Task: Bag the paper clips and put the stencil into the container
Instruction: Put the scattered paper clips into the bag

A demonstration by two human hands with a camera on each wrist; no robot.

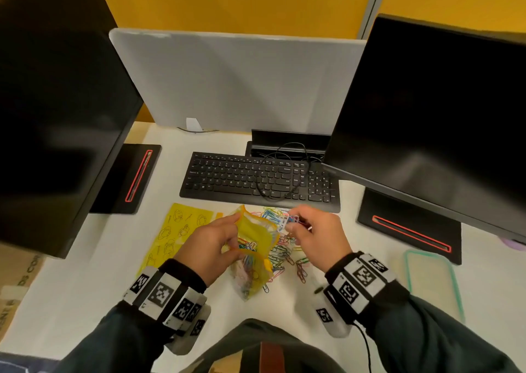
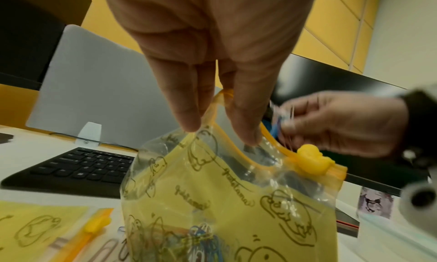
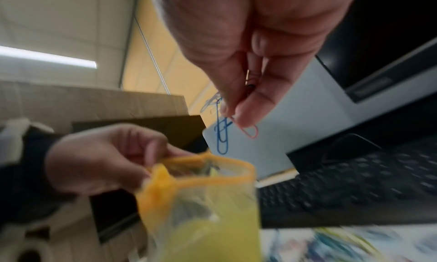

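The right hand's fingers [image 3: 246, 114] pinch a small bunch of paper clips [image 3: 223, 135], a blue one and a red one dangling below the fingertips, just above and at about 1 o'clock of the bag [image 1: 253, 247] mouth. The left hand's fingers [image 2: 187, 114] grip the orange zip rim of that bag, thumb and forefinger holding one lip so the mouth gapes; some clips already lie in its bottom. The right hand [image 1: 316, 230] hovers beside the left hand [image 1: 210, 244], close but apart.

Outward from there, a loose pile of clips [image 1: 287, 256] lies on the bench [image 1: 85, 273] at 4 o'clock of the bag, so bagging looks partly done. The yellow stencil [image 1: 173, 233] lies flat at 9 o'clock of the bag, untouched. A clear container with a teal rim [image 1: 432, 284] sits at 3 o'clock, well apart from the hands. A keyboard [image 1: 256, 182] lies at 12 o'clock.

The risk, as I judge it: the mouth is held by one lip only, so the soft film may sag shut and the dangling clips could catch on the rim and scatter. Interlinked clips may also cling to the fingers.
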